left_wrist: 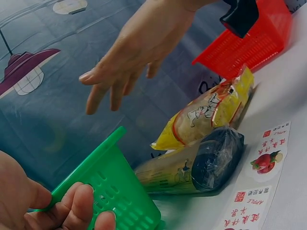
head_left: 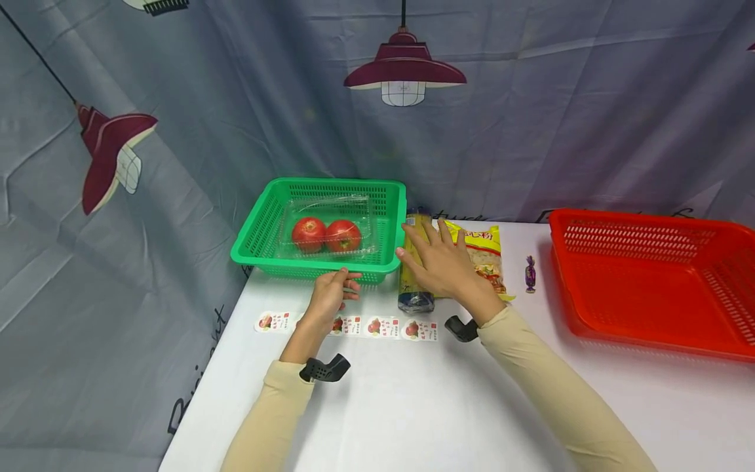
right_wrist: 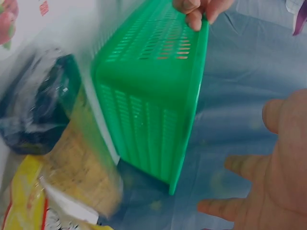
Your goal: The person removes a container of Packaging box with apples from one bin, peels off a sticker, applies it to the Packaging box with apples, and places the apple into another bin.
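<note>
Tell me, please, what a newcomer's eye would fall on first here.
Probably the red basket at the right of the white table. Next comes the green basket at back left, holding two red fruits in a clear box; the left hand grips this basket's near rim.

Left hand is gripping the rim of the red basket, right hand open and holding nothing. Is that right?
Wrong basket: the left wrist view shows the left hand gripping the rim of the green basket. The right hand is open and holding nothing.
</note>
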`<action>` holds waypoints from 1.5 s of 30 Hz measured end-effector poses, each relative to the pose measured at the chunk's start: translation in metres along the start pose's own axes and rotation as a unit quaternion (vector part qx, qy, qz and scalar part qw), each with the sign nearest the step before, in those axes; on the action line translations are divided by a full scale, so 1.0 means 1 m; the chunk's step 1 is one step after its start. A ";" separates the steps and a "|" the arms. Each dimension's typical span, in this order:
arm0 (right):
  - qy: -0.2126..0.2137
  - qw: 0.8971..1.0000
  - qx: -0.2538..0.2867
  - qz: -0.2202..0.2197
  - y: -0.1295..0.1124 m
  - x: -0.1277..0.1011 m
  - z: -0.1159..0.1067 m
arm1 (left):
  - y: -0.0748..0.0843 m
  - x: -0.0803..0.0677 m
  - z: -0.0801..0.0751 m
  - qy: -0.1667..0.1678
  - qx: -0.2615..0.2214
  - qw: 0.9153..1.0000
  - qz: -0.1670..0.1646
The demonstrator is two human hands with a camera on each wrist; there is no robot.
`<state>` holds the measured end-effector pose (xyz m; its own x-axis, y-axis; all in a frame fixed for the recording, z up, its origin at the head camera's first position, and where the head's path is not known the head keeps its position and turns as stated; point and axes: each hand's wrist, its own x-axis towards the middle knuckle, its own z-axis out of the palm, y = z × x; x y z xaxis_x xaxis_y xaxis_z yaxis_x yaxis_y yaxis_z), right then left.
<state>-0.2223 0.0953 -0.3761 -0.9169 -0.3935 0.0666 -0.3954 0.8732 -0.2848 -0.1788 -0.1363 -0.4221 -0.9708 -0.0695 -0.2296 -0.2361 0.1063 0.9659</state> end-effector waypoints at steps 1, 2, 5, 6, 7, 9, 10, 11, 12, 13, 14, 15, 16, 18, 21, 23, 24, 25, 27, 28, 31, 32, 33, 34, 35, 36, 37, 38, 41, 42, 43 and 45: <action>0.001 1.000 0.001 -0.003 -0.002 0.002 0.000 | 0.000 0.000 0.000 0.002 0.000 1.000 0.000; 0.002 1.000 0.000 -0.006 -0.004 0.003 0.000 | -0.001 0.000 0.000 0.003 0.000 1.000 -0.001; 0.001 1.000 0.000 -0.010 -0.011 0.009 0.001 | -0.001 0.001 0.000 0.005 -0.001 1.000 -0.002; 0.000 1.000 -0.002 -0.009 -0.013 0.011 0.001 | -0.001 0.001 0.000 0.004 -0.001 1.000 -0.003; -0.003 1.000 -0.002 -0.010 -0.014 0.013 0.002 | -0.001 0.001 0.000 0.002 -0.002 1.000 -0.004; -0.008 1.000 -0.004 -0.013 -0.017 0.016 0.003 | -0.002 0.002 0.000 -0.002 -0.005 1.000 -0.005; -0.010 1.000 -0.005 -0.015 -0.019 0.018 0.004 | -0.002 0.002 0.000 -0.005 -0.006 1.000 -0.005; -0.013 1.000 -0.008 -0.016 -0.020 0.019 0.005 | -0.002 0.002 0.000 -0.007 -0.007 1.000 -0.005; -0.016 1.000 -0.007 -0.018 -0.021 0.021 0.006 | -0.002 0.002 0.000 -0.010 -0.007 1.000 -0.004; -0.019 1.000 -0.006 -0.020 -0.022 0.022 0.006 | -0.003 0.003 0.000 -0.011 -0.008 1.000 -0.004; -0.021 1.000 -0.006 -0.021 -0.023 0.023 0.007 | -0.003 0.003 0.000 -0.012 -0.009 1.000 -0.004; -0.024 0.999 -0.006 -0.021 -0.024 0.024 0.007 | -0.003 0.003 0.000 -0.012 -0.009 1.000 -0.003; -0.027 0.999 -0.006 -0.021 -0.025 0.025 0.008 | -0.003 0.004 -0.001 -0.012 -0.010 1.000 -0.003; -0.031 0.999 -0.006 -0.022 -0.028 0.026 0.008 | -0.003 0.004 -0.001 -0.015 -0.011 1.000 -0.003; -0.035 0.999 -0.006 -0.024 -0.032 0.028 0.007 | -0.003 0.004 -0.002 -0.017 -0.012 1.000 -0.003; -0.038 0.999 -0.004 -0.028 -0.034 0.030 0.008 | -0.003 0.005 -0.002 -0.018 -0.012 1.000 -0.004; -0.039 0.999 -0.003 -0.030 -0.036 0.032 0.008 | -0.003 0.005 -0.003 -0.017 -0.012 1.000 -0.005; -0.040 0.999 -0.001 -0.032 -0.038 0.033 0.009 | -0.003 0.004 -0.003 -0.016 -0.011 1.000 -0.005; -0.041 0.999 0.000 -0.036 -0.042 0.036 0.010 | -0.002 0.004 -0.004 -0.015 -0.011 1.000 -0.006; -0.041 0.998 -0.003 -0.039 -0.043 0.038 0.011 | -0.002 0.004 -0.004 -0.015 -0.011 1.000 -0.005; -0.039 0.998 -0.007 -0.045 -0.050 0.042 0.013 | -0.002 0.004 -0.005 -0.015 -0.009 1.000 -0.001; -0.039 0.998 -0.008 -0.047 -0.051 0.044 0.014 | -0.003 0.004 -0.005 -0.015 -0.010 1.000 -0.001; -0.038 0.998 -0.012 -0.050 -0.053 0.045 0.015 | -0.003 0.004 -0.005 -0.015 -0.010 1.000 0.000; -0.037 0.998 -0.010 -0.051 -0.054 0.046 0.015 | -0.003 0.004 -0.005 -0.014 -0.011 1.000 -0.001; -0.038 0.998 -0.009 -0.052 -0.056 0.047 0.016 | -0.003 0.003 -0.005 -0.014 -0.012 1.000 -0.001; -0.038 0.998 -0.008 -0.052 -0.057 0.048 0.016 | -0.003 0.003 -0.005 -0.013 -0.014 1.000 -0.003; -0.037 0.998 -0.008 -0.052 -0.057 0.049 0.016 | -0.003 0.003 -0.005 -0.014 -0.016 1.000 -0.004; -0.037 0.998 -0.007 -0.051 -0.058 0.050 0.016 | -0.003 0.004 -0.005 -0.015 -0.018 1.000 -0.006; -0.039 0.998 0.001 -0.050 -0.059 0.053 0.017 | 0.002 0.002 -0.005 -0.022 -0.019 0.999 -0.014; -0.040 0.998 0.006 -0.050 -0.059 0.054 0.017 | 0.003 0.002 -0.005 -0.024 -0.020 0.999 -0.018; -0.040 0.998 0.009 -0.051 -0.059 0.055 0.017 | 0.003 0.002 -0.005 -0.026 -0.021 0.999 -0.020; -0.043 0.998 0.016 -0.051 -0.060 0.057 0.017 | 0.003 0.003 -0.005 -0.028 -0.024 0.999 -0.023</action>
<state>-0.2499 0.0155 -0.3717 -0.8632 -0.5047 0.0158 -0.4840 0.8180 -0.3107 -0.1818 -0.1414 -0.4189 -0.9599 -0.0172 -0.2797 -0.2802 0.0564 0.9583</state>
